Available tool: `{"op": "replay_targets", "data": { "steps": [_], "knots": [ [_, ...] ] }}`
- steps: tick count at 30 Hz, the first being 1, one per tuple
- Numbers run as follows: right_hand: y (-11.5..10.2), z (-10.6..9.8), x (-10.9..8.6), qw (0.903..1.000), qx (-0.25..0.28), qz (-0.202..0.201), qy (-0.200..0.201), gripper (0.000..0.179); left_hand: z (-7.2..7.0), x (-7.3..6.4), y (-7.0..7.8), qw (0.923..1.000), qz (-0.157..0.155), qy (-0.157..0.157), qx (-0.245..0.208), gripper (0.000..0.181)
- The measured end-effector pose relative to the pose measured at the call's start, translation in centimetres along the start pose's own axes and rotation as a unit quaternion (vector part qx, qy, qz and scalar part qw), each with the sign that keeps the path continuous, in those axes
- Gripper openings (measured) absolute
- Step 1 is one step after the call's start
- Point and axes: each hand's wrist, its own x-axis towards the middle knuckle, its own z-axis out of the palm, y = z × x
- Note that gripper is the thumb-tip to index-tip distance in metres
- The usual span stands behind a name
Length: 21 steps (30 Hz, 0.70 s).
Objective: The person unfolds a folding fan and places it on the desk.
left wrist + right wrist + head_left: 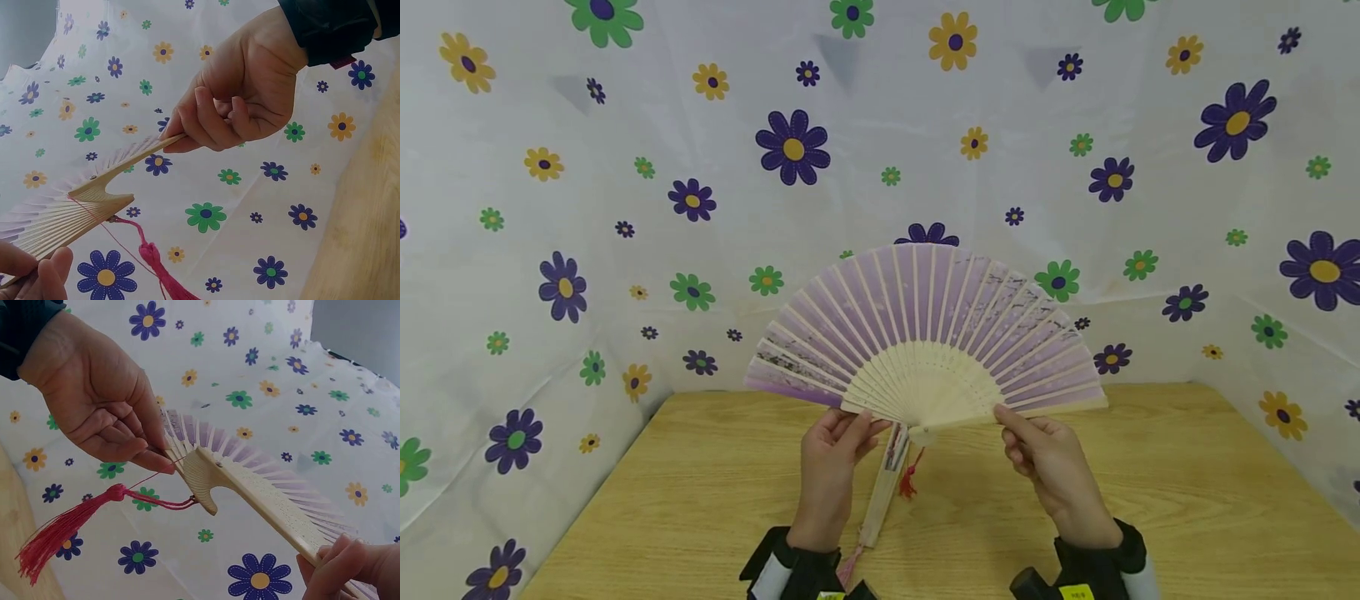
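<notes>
A folding fan [925,375], lilac with pale wooden ribs and a dark blossom print, is spread wide above the table in the head view. My left hand [829,479] pinches its left outer stick between thumb and fingers. On the other side, my right hand [1062,471] pinches the right outer stick. A red tassel [908,482] hangs by a cord from the pivot end. The left wrist view has the right hand [244,87] at upper right and left fingertips [19,265] at lower left. Mirroring that, the right wrist view has the left hand [100,394] at upper left.
A long pale fan sleeve [882,496] with a printed panel lies on the wooden table [685,500], below the fan and beside the left hand. Its pink tassel [850,567] points toward me. White cloth [880,108] with flowers surrounds the table.
</notes>
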Motion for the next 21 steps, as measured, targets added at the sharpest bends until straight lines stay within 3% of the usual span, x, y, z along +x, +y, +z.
{"op": "replay_targets", "data": {
  "steps": [7, 10, 13, 17, 18, 21],
  "knots": [
    [-0.8, -0.9, 0.0, 0.9988, -0.019, -0.002, -0.045, 0.04, 0.4, -0.1, -0.3, 0.9999, -0.008, -0.007, -0.009, 0.007],
    [-1.2, -1.6, 0.0, 0.9977, -0.05, -0.008, -0.047, 0.037, 0.8, -0.2, -0.6, 0.9998, -0.01, -0.009, -0.012, 0.006],
    [-1.6, -2.4, 0.1, 0.9924, -0.122, -0.017, -0.004, 0.027, 1.2, -0.3, -1.0, 0.9998, -0.018, -0.007, -0.008, 0.005],
    [-1.8, -3.7, 0.4, 0.9697, -0.226, -0.034, 0.087, 0.026, 1.8, -0.6, -1.9, 0.9993, -0.037, 0.001, 0.007, 0.004],
    [-1.7, -4.0, 0.5, 0.9649, -0.238, -0.037, 0.105, 0.03, 1.9, -0.6, -2.1, 0.9991, -0.04, 0.003, 0.011, 0.004],
    [-1.2, -5.0, 1.1, 0.9626, -0.229, -0.035, 0.14, 0.039, 2.2, -0.9, -3.0, 0.9986, -0.043, -0.001, 0.03, 0.009]
  ]
}}
